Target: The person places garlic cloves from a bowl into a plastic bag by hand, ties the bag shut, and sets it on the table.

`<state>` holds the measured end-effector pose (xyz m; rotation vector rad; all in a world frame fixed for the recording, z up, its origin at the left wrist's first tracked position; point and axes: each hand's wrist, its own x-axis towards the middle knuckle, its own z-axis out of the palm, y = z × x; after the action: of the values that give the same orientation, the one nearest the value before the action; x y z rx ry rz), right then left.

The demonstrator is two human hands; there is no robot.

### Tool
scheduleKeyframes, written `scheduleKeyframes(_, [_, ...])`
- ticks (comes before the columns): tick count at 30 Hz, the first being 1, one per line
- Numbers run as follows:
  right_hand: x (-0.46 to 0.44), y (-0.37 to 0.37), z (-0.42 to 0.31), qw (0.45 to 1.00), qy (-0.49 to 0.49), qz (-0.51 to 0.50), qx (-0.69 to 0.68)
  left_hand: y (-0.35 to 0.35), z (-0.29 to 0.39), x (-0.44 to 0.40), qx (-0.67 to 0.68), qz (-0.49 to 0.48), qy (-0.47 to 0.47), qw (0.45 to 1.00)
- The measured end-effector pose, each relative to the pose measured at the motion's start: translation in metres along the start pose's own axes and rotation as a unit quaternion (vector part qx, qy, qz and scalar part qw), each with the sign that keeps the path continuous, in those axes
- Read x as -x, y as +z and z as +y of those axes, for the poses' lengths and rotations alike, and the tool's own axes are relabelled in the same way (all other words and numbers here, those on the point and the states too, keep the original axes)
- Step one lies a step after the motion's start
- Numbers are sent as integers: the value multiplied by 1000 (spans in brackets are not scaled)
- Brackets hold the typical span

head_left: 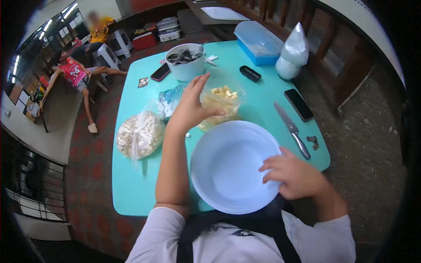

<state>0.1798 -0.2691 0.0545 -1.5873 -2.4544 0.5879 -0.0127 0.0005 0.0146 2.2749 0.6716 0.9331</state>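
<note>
1. Head view, hands: the left hand [193, 107] is beside the open bag [224, 104] of pale pieces, thumb and fingers spread wide; whether it touches the plastic I cannot tell. The right hand [294, 173] bends over the right rim of the basin [232, 164], fingers curled loosely inward; blur hides whether they press on it.
2. Head view, handling: the basin sits at the near table [131, 184] edge, the bag just beyond; a firm right hold at the rim should steady it; the soft bag is best gathered by its sides, mouth up, lest pieces spill.
3. Head view, around: the knife [293, 131] lies right of the basin, handle towards the person, a risk to a sweeping right hand; the tied bag [139, 135] and packet [170, 101] crowd the left arm; the bowl [185, 65] stands behind.
</note>
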Motion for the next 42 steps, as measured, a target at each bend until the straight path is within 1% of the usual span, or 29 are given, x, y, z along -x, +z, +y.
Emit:
scheduleKeyframes(3, [33, 41, -2, 996, 82, 26, 40, 19, 2, 1, -140, 17, -41, 989])
scheduleKeyframes(4, [38, 52, -2, 992, 81, 80, 48, 28, 0, 0, -154, 33, -35, 987])
scheduleKeyframes(7, [64, 65, 17, 991, 76, 96, 50, 55, -29, -14, -106, 42, 43, 993])
scheduleKeyframes(10, [90, 48, 19, 971, 86, 222, 0, 59, -52, -29, -65, -3, -15, 998])
scheduleKeyframes(12, [117, 35, 25, 953, 102, 284, -29, 55, -56, -35, 58, 62, -21, 996])
scheduleKeyframes(13, [129, 29, 27, 941, 111, 316, -42, 52, -47, -35, 120, 94, -22, 988])
scheduleKeyframes(14, [141, 23, 28, 931, 118, 345, -18, 44, -38, -35, 161, 85, -77, 980])
scheduleKeyframes(16, [159, 12, 27, 905, 133, 402, 32, 33, -18, -33, 184, 115, -60, 974])
scheduleKeyframes(19, [165, 4, 25, 859, 195, 465, 93, 21, -7, -25, 188, 143, -51, 970])
scheduleKeyframes(22, [162, 8, 38, 843, 219, 478, 118, 11, 9, 1, 176, 162, -69, 969])
scheduleKeyframes(24, [149, 14, 49, 839, 233, 477, 120, 9, 19, 24, 216, 162, -66, 961])
scheduleKeyframes(25, [139, 17, 56, 842, 220, 480, 111, 8, 23, 36, 235, 163, -66, 956])
scheduleKeyframes(28, [97, 26, 72, 855, 180, 478, 84, 5, 33, 73, 209, 164, -29, 964])
scheduleKeyframes(30, [65, 29, 77, 869, 158, 465, 71, 3, 49, 100, 151, 161, -20, 975])
scheduleKeyframes(31, [49, 30, 79, 872, 154, 459, 68, 3, 59, 113, 121, 159, -16, 980])
scheduleKeyframes(33, [20, 32, 85, 879, 149, 448, 61, 6, 79, 135, 135, 161, -36, 977])
scheduleKeyframes(35, [-2, 35, 99, 896, 156, 404, 97, 8, 85, 157, 89, 137, 4, 986])
scheduleKeyframes(37, [-18, 40, 112, 910, 172, 356, 124, 10, 95, 174, 53, 88, 2, 995])
scheduleKeyframes(40, [-31, 41, 92, 897, 222, 347, 162, 15, 108, 190, 54, 64, 13, 996])
scheduleKeyframes(42, [-37, 28, 54, 941, 122, 316, 19, 21, 103, 194, 67, 86, 1, 994])
